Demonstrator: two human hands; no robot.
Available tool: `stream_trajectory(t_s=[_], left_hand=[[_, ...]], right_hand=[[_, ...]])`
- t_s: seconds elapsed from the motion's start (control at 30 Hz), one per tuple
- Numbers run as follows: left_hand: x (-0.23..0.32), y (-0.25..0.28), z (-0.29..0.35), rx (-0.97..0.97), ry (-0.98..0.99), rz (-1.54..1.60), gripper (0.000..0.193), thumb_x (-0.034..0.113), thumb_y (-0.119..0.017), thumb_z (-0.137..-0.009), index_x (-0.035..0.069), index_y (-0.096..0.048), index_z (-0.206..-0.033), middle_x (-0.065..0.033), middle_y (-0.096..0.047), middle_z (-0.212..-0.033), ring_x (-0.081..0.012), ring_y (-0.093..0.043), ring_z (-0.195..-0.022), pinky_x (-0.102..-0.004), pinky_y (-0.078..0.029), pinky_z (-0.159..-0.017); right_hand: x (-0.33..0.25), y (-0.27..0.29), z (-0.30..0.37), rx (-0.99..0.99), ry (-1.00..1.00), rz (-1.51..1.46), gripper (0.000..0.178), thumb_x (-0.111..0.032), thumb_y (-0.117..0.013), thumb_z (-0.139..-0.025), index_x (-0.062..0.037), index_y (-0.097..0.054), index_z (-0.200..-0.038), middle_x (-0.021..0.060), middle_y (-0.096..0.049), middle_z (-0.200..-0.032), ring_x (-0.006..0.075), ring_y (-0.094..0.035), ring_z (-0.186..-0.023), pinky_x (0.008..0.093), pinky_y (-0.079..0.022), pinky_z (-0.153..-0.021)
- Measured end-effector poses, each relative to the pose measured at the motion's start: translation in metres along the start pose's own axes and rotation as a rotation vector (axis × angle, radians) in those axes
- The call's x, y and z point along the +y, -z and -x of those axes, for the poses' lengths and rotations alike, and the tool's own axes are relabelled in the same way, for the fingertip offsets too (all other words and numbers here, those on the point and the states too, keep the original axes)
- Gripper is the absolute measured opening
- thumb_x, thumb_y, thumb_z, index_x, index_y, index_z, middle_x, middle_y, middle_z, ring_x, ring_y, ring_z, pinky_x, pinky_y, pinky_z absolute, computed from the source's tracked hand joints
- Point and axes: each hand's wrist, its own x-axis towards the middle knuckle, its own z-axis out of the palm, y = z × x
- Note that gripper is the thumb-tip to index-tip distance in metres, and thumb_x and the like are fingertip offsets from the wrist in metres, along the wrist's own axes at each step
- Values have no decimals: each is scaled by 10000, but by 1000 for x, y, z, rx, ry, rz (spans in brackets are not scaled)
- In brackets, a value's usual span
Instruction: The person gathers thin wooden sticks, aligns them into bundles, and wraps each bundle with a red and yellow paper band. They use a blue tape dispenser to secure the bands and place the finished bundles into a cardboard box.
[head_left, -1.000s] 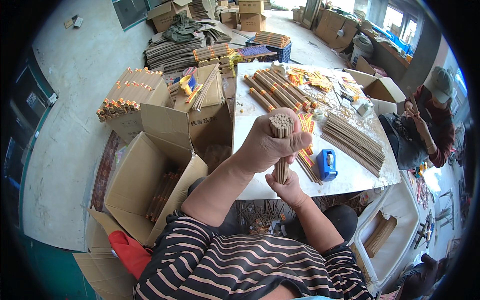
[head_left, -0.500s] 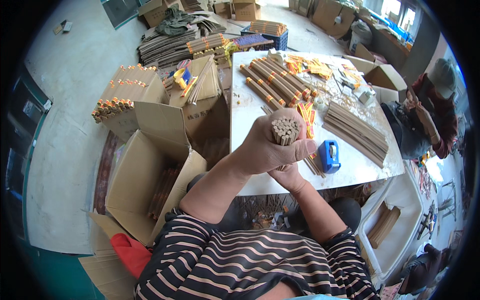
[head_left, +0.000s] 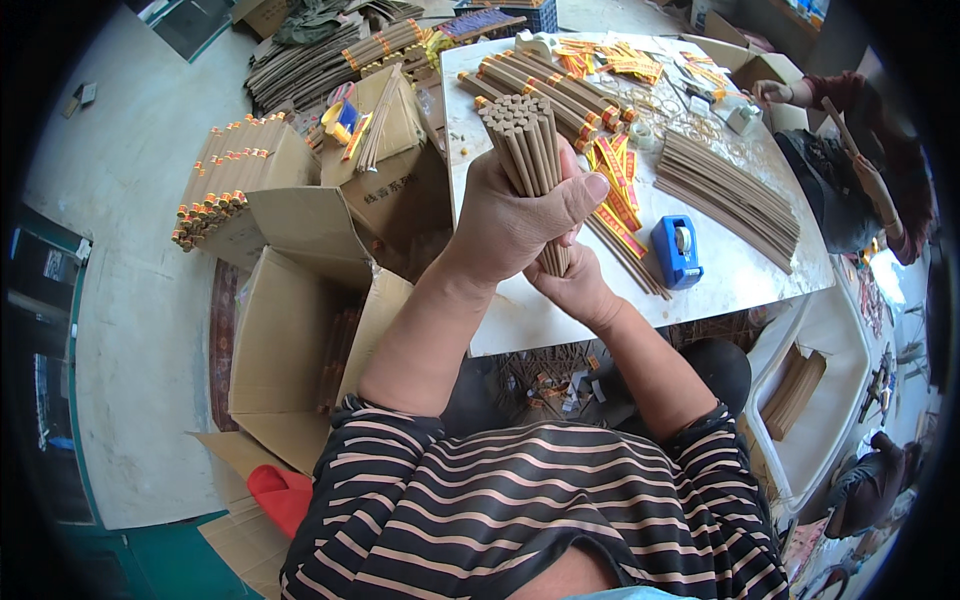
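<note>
A thick bundle of brown incense sticks (head_left: 522, 140) rises between my hands, its cut ends tilted up and toward me. My left hand (head_left: 515, 215) is wrapped round its middle, thumb across the front. Below it, my right hand (head_left: 577, 288) closes round the lower end, its fingers partly hidden. Beyond the bundle, banded incense bundles (head_left: 545, 85) lie on the white table (head_left: 560, 325). Red and yellow paper bands (head_left: 618, 190) are just right of my hands, near a blue tape dispenser (head_left: 678, 252). A wide row of loose incense sticks (head_left: 728, 200) lies farther right.
An open carton (head_left: 275, 335) with bundles inside stands at my left. Behind it, banded bundles (head_left: 235, 165) are stacked beside another carton (head_left: 400, 190). A white tub (head_left: 835, 370) holding sticks is at my right. Beyond the table's right edge sits a co-worker (head_left: 850, 180) holding a stick-like piece.
Both hands have shifted slightly left with the bundle, whose top has swung up and away, showing more of its length. My view has tilted down, and the co-worker's hand has reached toward the table.
</note>
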Motion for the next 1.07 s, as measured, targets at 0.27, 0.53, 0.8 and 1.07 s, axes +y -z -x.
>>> stream_trajectory(t_s=[0.27, 0.53, 0.8, 1.07], left_hand=[[-35, 12, 14, 190, 92, 159, 215, 43, -609, -823, 78, -430, -708, -18, -452, -537, -103, -431, -423, -238, -371, -407], [-37, -1, 18, 132, -8, -145, 232, 34, -608, -825, 72, -448, -662, 1, -461, -533, -66, -449, -443, -219, -381, -411], [13, 2, 3, 169, 0, 240, 173, 74, -588, -836, 110, -463, -723, 12, -418, -515, -96, -404, -380, -246, -352, -368], [10, 2, 15, 308, 9, 221, 142, 158, -630, -827, 134, -491, -813, 5, -461, -535, -116, -474, -434, -249, -396, -411]], right_hand=[[10, -4, -4, -39, -85, -27, 252, -181, -648, -790, -13, -555, -952, 100, -622, -788, 126, -553, -710, 287, -477, -707], [12, 0, 3, -28, -197, -150, 264, -193, -659, -781, -9, -554, -939, 76, -610, -791, 109, -531, -754, 279, -460, -740], [-31, 7, 15, -120, -335, -38, 270, -272, -661, -792, -33, -546, -843, 23, -541, -644, 80, -484, -542, 246, -432, -518], [-34, -4, 37, -24, -219, 102, 226, -250, -641, -828, -63, -515, -834, -19, -483, -618, 70, -453, -542, 241, -427, -507]])
